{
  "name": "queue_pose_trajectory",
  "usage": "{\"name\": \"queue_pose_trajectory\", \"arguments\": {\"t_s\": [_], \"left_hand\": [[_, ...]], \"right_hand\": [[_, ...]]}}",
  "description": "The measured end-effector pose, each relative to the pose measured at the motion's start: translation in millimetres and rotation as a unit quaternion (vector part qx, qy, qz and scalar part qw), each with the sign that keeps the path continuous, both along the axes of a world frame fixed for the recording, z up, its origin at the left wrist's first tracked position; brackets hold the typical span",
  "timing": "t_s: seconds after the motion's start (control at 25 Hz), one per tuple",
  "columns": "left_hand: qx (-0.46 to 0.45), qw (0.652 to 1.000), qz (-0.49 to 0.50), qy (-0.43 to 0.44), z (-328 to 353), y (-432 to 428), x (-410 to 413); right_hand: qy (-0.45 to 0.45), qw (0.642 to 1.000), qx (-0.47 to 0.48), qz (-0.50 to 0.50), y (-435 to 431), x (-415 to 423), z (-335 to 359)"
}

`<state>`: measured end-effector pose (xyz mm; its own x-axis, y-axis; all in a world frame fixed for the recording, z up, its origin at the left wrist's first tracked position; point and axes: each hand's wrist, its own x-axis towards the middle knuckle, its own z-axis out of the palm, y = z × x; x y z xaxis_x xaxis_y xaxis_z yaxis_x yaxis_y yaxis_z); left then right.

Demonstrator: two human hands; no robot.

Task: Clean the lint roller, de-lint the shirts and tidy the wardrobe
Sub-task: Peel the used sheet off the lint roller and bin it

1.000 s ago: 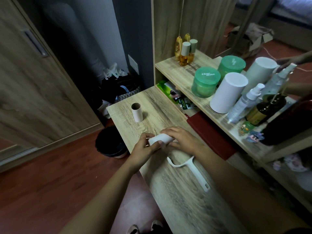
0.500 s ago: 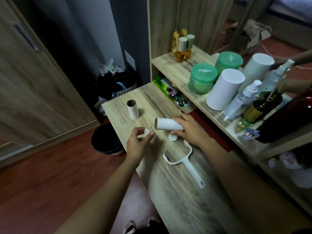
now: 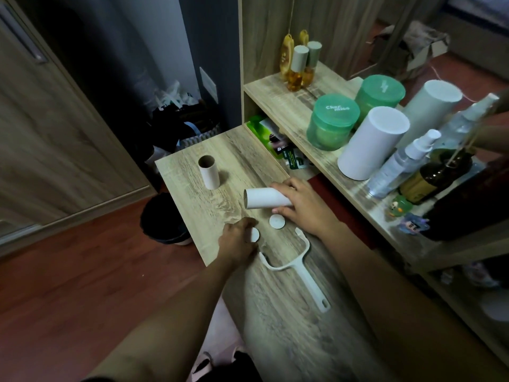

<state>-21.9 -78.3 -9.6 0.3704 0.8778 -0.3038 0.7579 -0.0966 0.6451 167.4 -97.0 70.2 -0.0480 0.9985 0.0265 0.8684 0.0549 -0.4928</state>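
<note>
My right hand [image 3: 304, 209] grips a white lint roll tube [image 3: 264, 198], held sideways just above the wooden table [image 3: 275, 312] with its open end facing left. My left hand [image 3: 238, 239] rests on the table with its fingers on a small white round end cap [image 3: 254, 234]. A second white cap [image 3: 276, 221] lies flat between my hands. The white forked lint roller handle [image 3: 296, 267] lies on the table just below them, with no roll on it. A bare cardboard tube [image 3: 208, 172] stands upright at the table's far left.
A black bin [image 3: 162, 220] sits on the floor left of the table. The raised shelf [image 3: 289, 106] on the right carries green jars [image 3: 332, 121], white canisters [image 3: 370, 143], spray bottles and a dark bottle. Packets lie under that shelf. A wardrobe door stands at the left.
The caps have come off the tube: my right hand lifted the white tube away while my left hand lowered one cap to the table. The other cap now lies between my hands.
</note>
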Motion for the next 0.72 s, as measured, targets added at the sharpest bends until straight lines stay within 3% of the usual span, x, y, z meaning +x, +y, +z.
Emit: {"name": "queue_pose_trajectory", "arguments": {"t_s": [0.28, 0.56, 0.72], "left_hand": [[-0.016, 0.999, -0.005, -0.046, 0.5, 1.4, -6.4], [0.093, 0.989, 0.019, -0.115, 24.1, 10.0, -60.8], [0.134, 0.981, 0.082, -0.116, 26.2, 27.9, -122.5]], "right_hand": [[-0.009, 1.000, -0.019, 0.004, 6.6, -2.9, -8.8], [-0.017, 1.000, 0.016, -0.001, 16.9, -29.1, 13.5], [0.054, 0.998, 0.032, -0.022, 22.3, -90.4, 22.6]]}}
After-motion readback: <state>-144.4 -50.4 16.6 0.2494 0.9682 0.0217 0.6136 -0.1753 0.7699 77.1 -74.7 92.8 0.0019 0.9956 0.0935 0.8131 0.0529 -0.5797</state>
